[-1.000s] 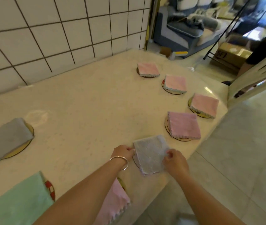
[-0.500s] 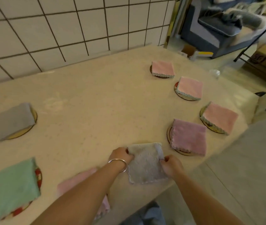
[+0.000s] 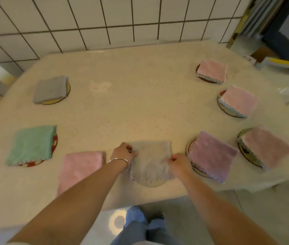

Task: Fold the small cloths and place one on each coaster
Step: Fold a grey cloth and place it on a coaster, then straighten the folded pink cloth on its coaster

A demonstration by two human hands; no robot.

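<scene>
Left hand (image 3: 124,153) pinches the left edge of the folded grey cloth (image 3: 151,160) and the right hand (image 3: 180,162) pinches its right edge, both gripping it flat on the table (image 3: 122,112). The cloth sits over a pale coaster (image 3: 150,183) at the near edge, between a pink cloth (image 3: 80,169) and a purple cloth (image 3: 212,154).

A pale speckled desk (image 3: 122,112) with rounded corners sits against the tiled wall. Round coasters ring its edges, each topped by a folded cloth: grey (image 3: 51,89) and green (image 3: 31,145) on the left, a pink one (image 3: 80,168) and a grey one (image 3: 151,160) at the near edge, four pink ones down the right (image 3: 211,68) (image 3: 239,100) (image 3: 267,145) (image 3: 212,154).
</scene>
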